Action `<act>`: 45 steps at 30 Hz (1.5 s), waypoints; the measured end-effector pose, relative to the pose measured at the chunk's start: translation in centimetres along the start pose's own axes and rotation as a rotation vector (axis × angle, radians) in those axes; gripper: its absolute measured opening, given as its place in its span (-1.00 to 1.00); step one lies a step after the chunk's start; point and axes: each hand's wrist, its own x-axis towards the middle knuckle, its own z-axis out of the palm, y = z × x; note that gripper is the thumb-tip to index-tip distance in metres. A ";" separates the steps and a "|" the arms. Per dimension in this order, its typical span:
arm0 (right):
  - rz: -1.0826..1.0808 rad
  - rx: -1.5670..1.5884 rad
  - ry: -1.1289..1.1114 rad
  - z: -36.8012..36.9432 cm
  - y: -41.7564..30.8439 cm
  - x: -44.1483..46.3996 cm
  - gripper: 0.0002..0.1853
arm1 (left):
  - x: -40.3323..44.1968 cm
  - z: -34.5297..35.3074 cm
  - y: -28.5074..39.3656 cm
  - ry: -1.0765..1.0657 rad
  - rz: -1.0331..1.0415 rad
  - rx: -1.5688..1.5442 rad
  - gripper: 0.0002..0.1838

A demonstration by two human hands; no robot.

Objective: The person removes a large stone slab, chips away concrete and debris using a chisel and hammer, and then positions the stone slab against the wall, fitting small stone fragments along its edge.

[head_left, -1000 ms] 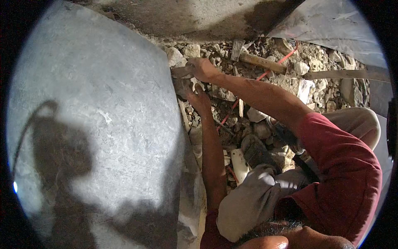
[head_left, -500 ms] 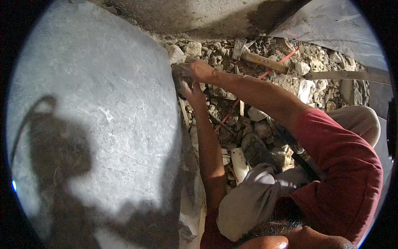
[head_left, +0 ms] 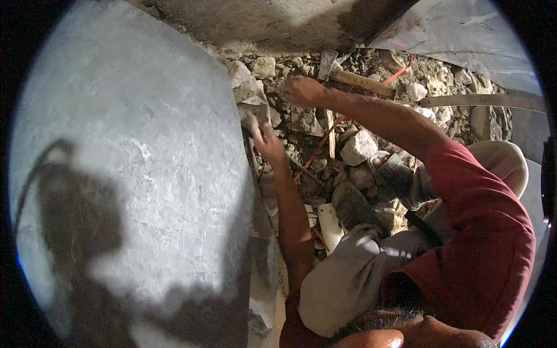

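Note:
My left hand (head_left: pixel 267 139) is beside the edge of a large grey panel (head_left: pixel 168 162). Its thumb and fingers close on the lower end of a flat grey piece (head_left: pixel 258 111), probably stone, standing along that edge; part of it is hidden. Up and to the right, my right hand (head_left: pixel 304 91) hovers over the rubble with curled fingers, smeared by motion, so whether they hold anything cannot be seen. Near it lies a hammer, its metal head (head_left: pixel 327 65) to the left and its wooden handle (head_left: pixel 365 83) to the right.
Loose stones and rubble (head_left: pixel 307 122) cover the ground, with a pale rock (head_left: pixel 359 148) in the middle. A red cord (head_left: pixel 319 148) crosses diagonally. A metal strip (head_left: pixel 481 101) juts in from the right. My shoe (head_left: pixel 351 206) rests among the stones, near a white piece (head_left: pixel 331 226).
My right hand has moved right, away from the flat grey piece and my left hand. My left hand stays at the panel's edge, slightly lower. The camera view has shifted a little.

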 end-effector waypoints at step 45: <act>-0.008 -0.258 0.131 -3.4 -0.3 -16.2 -0.44 | -2.0 5.2 -18.9 -0.416 -0.357 0.011 -0.43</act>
